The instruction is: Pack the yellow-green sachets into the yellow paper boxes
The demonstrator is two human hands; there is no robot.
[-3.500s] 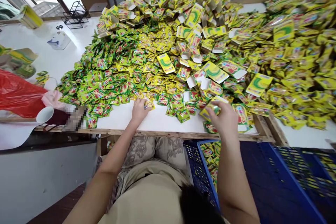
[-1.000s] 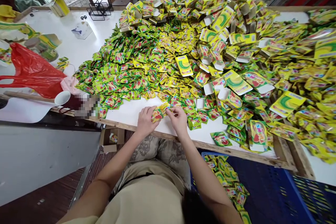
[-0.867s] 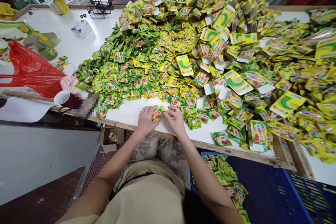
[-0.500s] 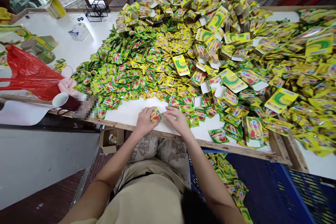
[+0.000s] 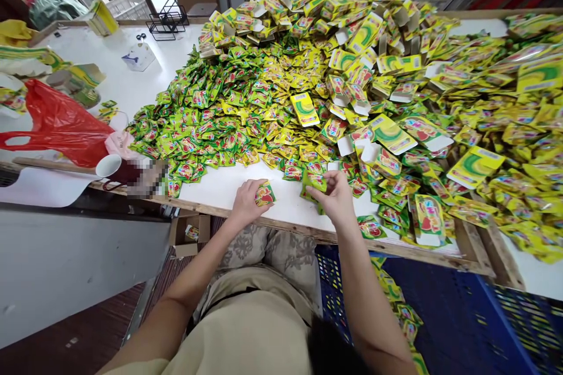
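White table [image 5: 211, 187] buried in fruit-print sachets, both hands full lol
So the heap of green and yellow sachets [image 5: 250, 111] eats up most of the tabletop, and there are blue plastic crates [image 5: 444, 304] below the front edge. Yellow cardboard boxes [image 5: 391, 135] sit all over the top and back of the heap, with a red plastic bag [image 5: 65, 123] and a dark mug [image 5: 125, 171] off to the left. Left hand [image 5: 247, 204] has its fingers wrapped round a fruit-print package [image 5: 265, 194] over the bare strip by the front edge, can't tell if that's a box or a sachet. Right hand [image 5: 338, 198] is pinching a green sachet [image 5: 315, 181] at the heap's near edge.
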